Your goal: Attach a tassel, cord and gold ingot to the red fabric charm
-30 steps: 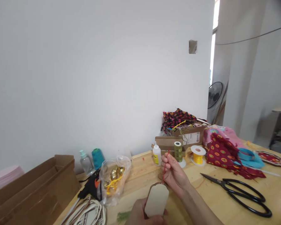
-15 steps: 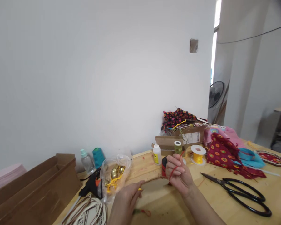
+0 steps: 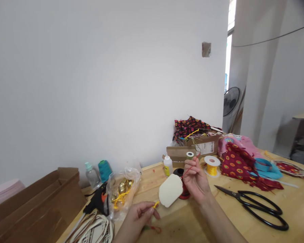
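Observation:
Between my hands hangs a flat cream-coloured plaque (image 3: 170, 190) with cut corners, its plain face toward me. My left hand (image 3: 142, 216) pinches the yellow cord (image 3: 156, 204) tied at its lower left end. My right hand (image 3: 196, 180) is raised, fingers curled round a thin red cord (image 3: 190, 168) that runs toward the plaque's upper right edge. Behind the plaque stands a spool of red thread (image 3: 184, 192), partly covered by it and by my right hand. Under my left hand lies a small green and red cord end (image 3: 155, 229).
Large black scissors (image 3: 253, 206) lie on the right. A yellow thread spool (image 3: 212, 167), a glue bottle (image 3: 168, 166) and patterned cloth (image 3: 239, 162) stand behind. At left are a bag of bells (image 3: 123, 189), a glue gun (image 3: 97, 202) and a cardboard box (image 3: 40, 206).
The plaque has turned from nearly edge-on to showing its flat face. My left hand now pinches the yellow cord, and my right hand has risen slightly with the red cord.

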{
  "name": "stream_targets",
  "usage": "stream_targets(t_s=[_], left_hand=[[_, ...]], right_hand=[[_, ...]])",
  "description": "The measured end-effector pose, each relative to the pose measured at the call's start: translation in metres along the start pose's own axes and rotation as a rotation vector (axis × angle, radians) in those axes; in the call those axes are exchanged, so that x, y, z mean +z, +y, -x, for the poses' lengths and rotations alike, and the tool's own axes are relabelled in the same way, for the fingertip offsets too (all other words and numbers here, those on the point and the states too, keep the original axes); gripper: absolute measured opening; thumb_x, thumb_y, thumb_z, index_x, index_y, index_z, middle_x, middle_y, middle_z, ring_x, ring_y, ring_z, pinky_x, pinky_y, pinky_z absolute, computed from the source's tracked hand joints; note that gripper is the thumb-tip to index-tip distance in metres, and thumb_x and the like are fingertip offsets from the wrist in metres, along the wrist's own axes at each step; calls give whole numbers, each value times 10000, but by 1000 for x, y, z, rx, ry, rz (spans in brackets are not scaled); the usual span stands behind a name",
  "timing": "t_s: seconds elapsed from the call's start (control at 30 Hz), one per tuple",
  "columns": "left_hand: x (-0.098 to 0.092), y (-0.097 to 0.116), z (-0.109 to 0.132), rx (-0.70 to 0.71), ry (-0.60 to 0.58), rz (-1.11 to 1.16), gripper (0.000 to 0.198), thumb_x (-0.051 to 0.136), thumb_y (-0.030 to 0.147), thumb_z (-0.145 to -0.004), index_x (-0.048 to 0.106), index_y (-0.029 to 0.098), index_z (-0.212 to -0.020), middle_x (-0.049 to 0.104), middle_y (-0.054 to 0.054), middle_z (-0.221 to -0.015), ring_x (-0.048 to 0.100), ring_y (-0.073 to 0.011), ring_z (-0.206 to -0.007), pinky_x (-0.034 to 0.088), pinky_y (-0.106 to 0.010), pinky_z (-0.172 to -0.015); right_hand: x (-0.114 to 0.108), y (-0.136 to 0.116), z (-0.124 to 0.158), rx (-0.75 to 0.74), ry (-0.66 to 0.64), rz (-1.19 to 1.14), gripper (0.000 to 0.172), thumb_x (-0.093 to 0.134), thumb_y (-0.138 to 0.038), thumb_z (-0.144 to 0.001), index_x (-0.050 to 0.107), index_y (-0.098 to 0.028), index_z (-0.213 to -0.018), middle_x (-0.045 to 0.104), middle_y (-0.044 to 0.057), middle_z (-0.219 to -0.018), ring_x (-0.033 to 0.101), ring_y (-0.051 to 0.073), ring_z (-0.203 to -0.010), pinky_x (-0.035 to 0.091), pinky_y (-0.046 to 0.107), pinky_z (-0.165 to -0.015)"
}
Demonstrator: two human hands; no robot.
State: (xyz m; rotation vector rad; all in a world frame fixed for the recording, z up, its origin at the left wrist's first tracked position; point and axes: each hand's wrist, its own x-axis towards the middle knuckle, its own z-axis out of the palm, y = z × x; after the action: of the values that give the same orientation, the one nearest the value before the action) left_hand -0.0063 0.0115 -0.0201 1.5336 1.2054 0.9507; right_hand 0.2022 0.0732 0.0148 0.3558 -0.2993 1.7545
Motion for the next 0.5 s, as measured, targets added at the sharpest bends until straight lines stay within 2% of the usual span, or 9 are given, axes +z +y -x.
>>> stream_targets(t_s=[0.13, 0.23, 0.33, 0.43, 0.5], left_hand=[[-8, -3, -5, 214, 155, -376, 197, 555, 331, -707, 705, 209, -743, 672, -90, -881, 578, -225, -837, 440, -319, -763], [-12, -6, -9, 341, 313, -580, 177, 561, 318, -693, 707, 217, -707, 636, -92, -877, 571, -221, -823, 466, -328, -721], [-12, -13, -12, 351, 409, -573, 180, 545, 303, -700, 696, 205, -691, 620, -76, -776, 591, -197, -729, 496, -300, -633], [-9, -20, -14, 345, 406, -473, 174, 527, 263, -706, 691, 205, -700, 616, -115, -984, 574, -236, -907, 473, -363, -760], [-8, -24, -14, 334, 346, -447, 216, 482, 219, -727, 688, 208, -789, 534, -130, -1164, 500, -248, -1048, 394, -412, -873]], right_hand=[[3, 5, 7, 64, -64, 22, 75, 626, -141, -712, 562, -175, -693, 467, -89, -571, 440, -40, -419, 380, -2, -413], [2, 14, 13, 200, -302, 107, 59, 632, -194, -709, 593, -174, -671, 466, -95, -526, 377, -45, -352, 317, 3, -355], [1, 22, 18, 366, -574, 215, 94, 666, -248, -662, 639, -162, -636, 492, -75, -449, 369, -16, -299, 310, 63, -320], [2, 29, 23, 607, -652, 473, 236, 716, -322, -564, 632, -108, -508, 532, -12, -445, 489, 46, -391, 385, 136, -410], [1, 34, 26, 821, -689, 721, 330, 718, -406, -498, 609, -97, -463, 549, 8, -498, 517, 63, -478, 411, 159, -500]])
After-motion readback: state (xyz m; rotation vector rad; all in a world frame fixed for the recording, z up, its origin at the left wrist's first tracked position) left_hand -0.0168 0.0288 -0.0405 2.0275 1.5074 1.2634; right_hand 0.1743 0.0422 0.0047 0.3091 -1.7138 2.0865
